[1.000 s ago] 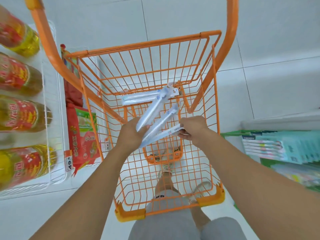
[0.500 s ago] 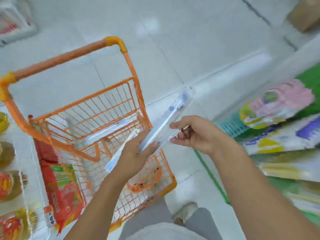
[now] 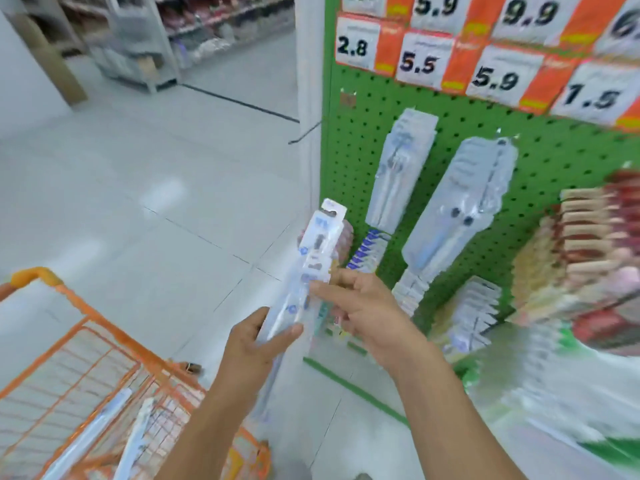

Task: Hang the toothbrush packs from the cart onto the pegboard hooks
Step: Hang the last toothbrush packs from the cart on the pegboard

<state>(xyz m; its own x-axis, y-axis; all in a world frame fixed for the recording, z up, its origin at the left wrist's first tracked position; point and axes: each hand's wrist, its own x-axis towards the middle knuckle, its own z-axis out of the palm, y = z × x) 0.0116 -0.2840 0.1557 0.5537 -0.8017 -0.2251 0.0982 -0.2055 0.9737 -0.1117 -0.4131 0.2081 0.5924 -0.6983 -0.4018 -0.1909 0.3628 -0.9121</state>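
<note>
I hold clear toothbrush packs (image 3: 313, 258) upright in front of the green pegboard (image 3: 349, 161), their hang tab at the top. My left hand (image 3: 256, 344) grips the lower part of the packs. My right hand (image 3: 360, 306) pinches them near the middle from the right. Two more packs (image 3: 100, 431) lie in the orange cart (image 3: 104, 341) at the lower left. Toothbrush packs (image 3: 398, 171) hang on the pegboard hooks. The view is blurred.
Price tags (image 3: 485, 46) line the top of the pegboard. Stacked packaged goods (image 3: 588, 244) hang at the right. A bare hook (image 3: 304, 133) juts from the board's left edge. White tiled floor (image 3: 138, 202) spreads left, with shelving (image 3: 145, 46) far behind.
I have turned from the cart toward the pegboard and raised the packs upright. The cart now sits at the lower left. Both hands still hold the packs.
</note>
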